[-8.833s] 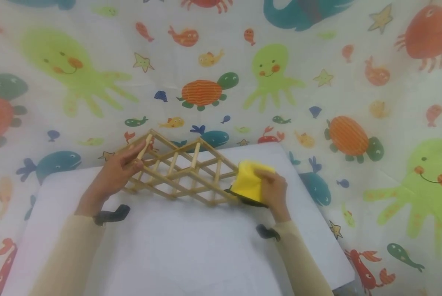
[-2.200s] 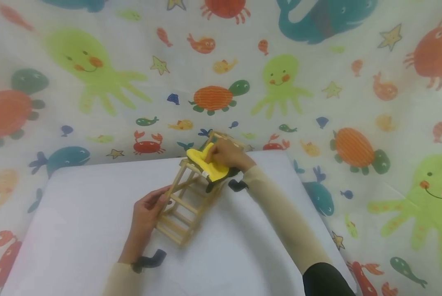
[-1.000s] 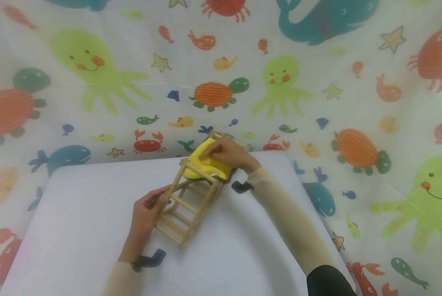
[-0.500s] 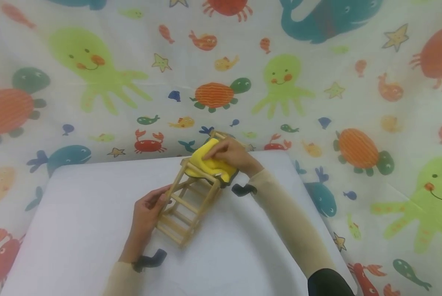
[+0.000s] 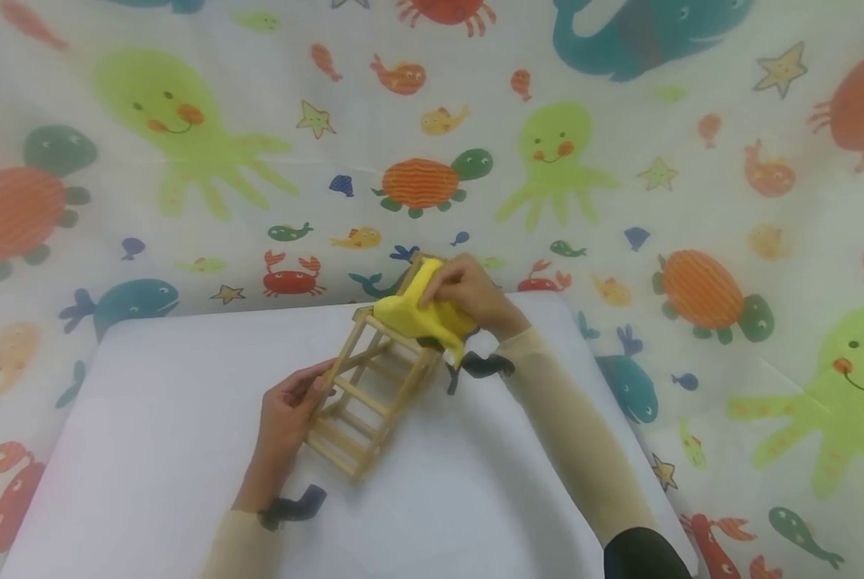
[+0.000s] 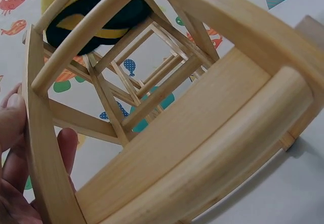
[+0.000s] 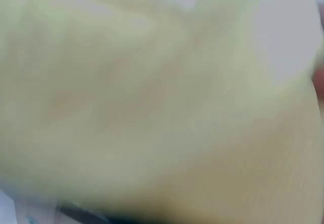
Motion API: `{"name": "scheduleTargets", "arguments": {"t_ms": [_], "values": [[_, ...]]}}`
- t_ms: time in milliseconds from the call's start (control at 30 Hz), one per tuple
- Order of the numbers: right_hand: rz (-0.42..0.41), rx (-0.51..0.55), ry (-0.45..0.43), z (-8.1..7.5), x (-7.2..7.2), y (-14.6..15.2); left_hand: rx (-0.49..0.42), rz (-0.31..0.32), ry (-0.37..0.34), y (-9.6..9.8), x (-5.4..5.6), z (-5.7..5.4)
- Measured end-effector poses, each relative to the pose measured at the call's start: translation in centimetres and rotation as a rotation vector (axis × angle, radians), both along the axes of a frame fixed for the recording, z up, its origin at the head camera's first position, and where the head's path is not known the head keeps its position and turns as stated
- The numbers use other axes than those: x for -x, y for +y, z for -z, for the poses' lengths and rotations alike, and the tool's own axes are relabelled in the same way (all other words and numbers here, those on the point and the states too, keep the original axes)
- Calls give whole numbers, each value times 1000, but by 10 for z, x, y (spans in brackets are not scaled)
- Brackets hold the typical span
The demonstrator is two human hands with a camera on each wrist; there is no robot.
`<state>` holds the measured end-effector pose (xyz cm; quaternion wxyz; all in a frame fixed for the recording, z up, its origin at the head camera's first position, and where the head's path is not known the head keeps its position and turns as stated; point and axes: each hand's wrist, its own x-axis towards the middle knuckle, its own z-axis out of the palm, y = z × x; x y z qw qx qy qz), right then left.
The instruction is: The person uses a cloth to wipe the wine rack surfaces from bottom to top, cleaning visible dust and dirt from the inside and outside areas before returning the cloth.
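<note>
A light wooden lattice rack (image 5: 361, 396), built of crossed slats and round rods, stands at a slant with one end toward me. My left hand (image 5: 287, 410) grips its near left side; in the left wrist view the thumb and fingers (image 6: 67, 148) lie on either side of a slat. My right hand (image 5: 475, 296) pinches a bunched yellow cloth (image 5: 406, 312) over the top of the rack's middle. The cloth's dark underside (image 6: 132, 17) shows through the rods in the left wrist view. Blurred yellow cloth (image 7: 152, 107) fills most of the right wrist view.
The rack stands on a white table (image 5: 178, 418). Right behind it hangs a white curtain (image 5: 446, 217) printed with sea animals. Dark straps (image 5: 294, 507) circle both wrists, and a dark strap end hangs below the cloth.
The rack, earlier lying crosswise, has been turned end toward me. The cloth moved from its right end to its top. Just now the right hand shifted slightly right and lifted the cloth's folds.
</note>
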<state>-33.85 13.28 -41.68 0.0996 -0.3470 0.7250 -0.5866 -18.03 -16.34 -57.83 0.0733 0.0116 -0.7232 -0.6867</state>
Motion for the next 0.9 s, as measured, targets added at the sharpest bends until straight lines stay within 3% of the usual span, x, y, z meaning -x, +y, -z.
{"name": "scheduleTargets", "arguments": {"t_ms": [100, 200, 333, 500, 600, 667, 800, 900], "values": [[191, 171, -46, 1, 4, 0, 6, -3, -5, 0, 0, -1], [263, 205, -50, 3, 7, -6, 2, -5, -14, -1, 0, -1], [161, 80, -9, 8, 3, -19, -15, -2, -13, -1, -1, -1], [-47, -117, 54, 14, -3, -39, -11, -10, -16, -1, -1, -4], [-101, -194, 82, 16, -3, -46, -5, -13, -17, -2, 0, -5], [-79, -259, 140, 16, 0, -47, -1, -11, -9, -3, 0, -4], [42, -415, 283, 13, 7, -46, -2, -10, 8, -5, 3, -2], [79, -405, 302, 10, 8, -45, -11, 3, 9, -6, 4, -1]]}}
